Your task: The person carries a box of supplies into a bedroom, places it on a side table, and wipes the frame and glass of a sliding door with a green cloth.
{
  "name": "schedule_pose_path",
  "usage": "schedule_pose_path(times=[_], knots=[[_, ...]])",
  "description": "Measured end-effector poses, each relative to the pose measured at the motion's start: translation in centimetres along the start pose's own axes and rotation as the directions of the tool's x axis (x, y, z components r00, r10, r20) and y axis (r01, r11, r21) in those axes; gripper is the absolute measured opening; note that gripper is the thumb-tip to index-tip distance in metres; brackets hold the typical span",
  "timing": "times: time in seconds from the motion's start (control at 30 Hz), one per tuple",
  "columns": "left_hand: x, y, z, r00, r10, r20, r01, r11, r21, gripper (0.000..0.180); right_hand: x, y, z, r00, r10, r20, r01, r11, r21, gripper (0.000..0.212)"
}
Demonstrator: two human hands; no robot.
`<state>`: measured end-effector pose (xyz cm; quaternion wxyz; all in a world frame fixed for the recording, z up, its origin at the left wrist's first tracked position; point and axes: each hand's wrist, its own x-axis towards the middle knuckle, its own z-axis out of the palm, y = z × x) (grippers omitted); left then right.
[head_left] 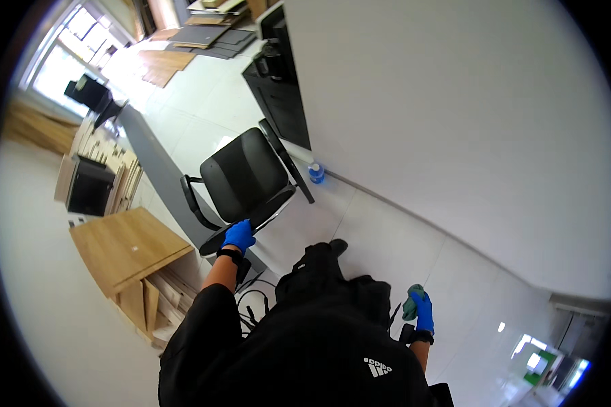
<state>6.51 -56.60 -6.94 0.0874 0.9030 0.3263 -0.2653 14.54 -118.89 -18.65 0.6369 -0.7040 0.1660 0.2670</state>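
Note:
My left hand (239,235), in a blue glove, is closed on the near upper edge of a black office chair (243,173). The chair has a padded seat and two armrests, and it stands tilted in the picture, left of centre. Out to my right side, my right hand (424,313), also gloved in blue, holds a crumpled green cloth (412,302). The cloth hangs clear of any surface. Dark bands circle both wrists.
A blue-capped bottle of blue liquid (316,173) stands on the floor by the white wall (455,122). Left lie wooden boards (129,244) and a black box (91,188). Black cables (252,298) trail near my legs. A dark cabinet (278,102) stands beyond the chair.

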Motion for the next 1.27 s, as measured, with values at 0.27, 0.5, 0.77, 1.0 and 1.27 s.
schedule_pose_path(times=[0.27, 0.5, 0.77, 1.0, 1.27], knots=[[-8.1, 7.1, -0.2, 0.854, 0.089, -0.513, -0.197, 0.967, -0.160, 0.063, 5.5, -16.6, 3.5, 0.940, -0.105, 0.325, 0.208, 0.930, -0.302, 0.049], [-16.9, 16.1, 0.6, 0.812, 0.187, -0.553, -0.477, 0.758, -0.444, 0.066, 4.9, -25.9, 10.5, 0.674, -0.261, 0.691, 0.510, 0.841, -0.180, 0.054], [-20.4, 24.0, 3.1, 0.878, 0.288, -0.383, -0.361, -0.128, -0.924, 0.067, -2.3, -27.4, 19.5, 0.212, -0.320, 0.923, 0.275, 0.926, 0.258, 0.062], [-23.7, 23.3, 3.1, 0.900, -0.037, -0.435, -0.373, -0.583, -0.722, 0.049, -9.1, -27.5, 22.8, -0.275, -0.211, 0.938, 0.885, 0.325, 0.332, 0.055], [-23.7, 20.6, 5.3, 0.859, -0.290, -0.423, -0.468, -0.779, -0.417, 0.048, -6.5, -26.8, 26.2, -0.445, 0.020, 0.895, 0.786, 0.489, 0.379, 0.057]])
